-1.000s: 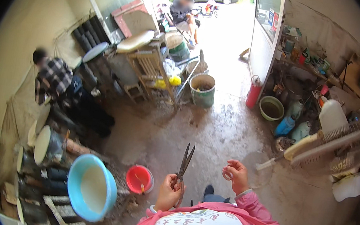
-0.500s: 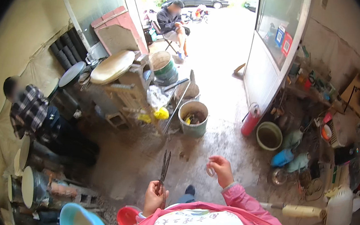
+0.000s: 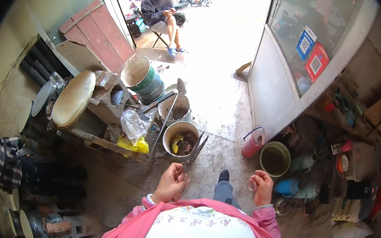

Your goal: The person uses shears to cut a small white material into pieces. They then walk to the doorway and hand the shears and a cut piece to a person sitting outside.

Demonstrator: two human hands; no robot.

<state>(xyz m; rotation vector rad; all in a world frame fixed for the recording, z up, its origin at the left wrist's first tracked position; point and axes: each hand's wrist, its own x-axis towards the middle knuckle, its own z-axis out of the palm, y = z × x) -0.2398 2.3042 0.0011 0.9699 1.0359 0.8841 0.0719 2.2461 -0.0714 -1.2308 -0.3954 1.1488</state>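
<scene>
My left hand [image 3: 171, 182] grips a pair of long metal scissors-like tongs [image 3: 193, 152] by the handles, its blades spread and pointing up toward a metal bucket [image 3: 179, 136] with scraps inside. My right hand [image 3: 261, 185] is curled around a small clear ring-like object [image 3: 251, 185] held between the fingers. Both arms wear pink sleeves, and my dark shoe [image 3: 224, 175] shows on the wet concrete floor between the hands.
A red canister [image 3: 252, 143] and a green bucket [image 3: 275, 159] stand right of me. A cluttered workbench [image 3: 99, 122] with a round pale board [image 3: 73, 98] is at left. One person sits in the doorway [image 3: 162, 11], another in plaid crouches at far left [image 3: 2, 162].
The view has swung toward the doorway; the buckets and bench now lie just ahead. The blue basin and red bowl have left the view. Both hands keep their hold.
</scene>
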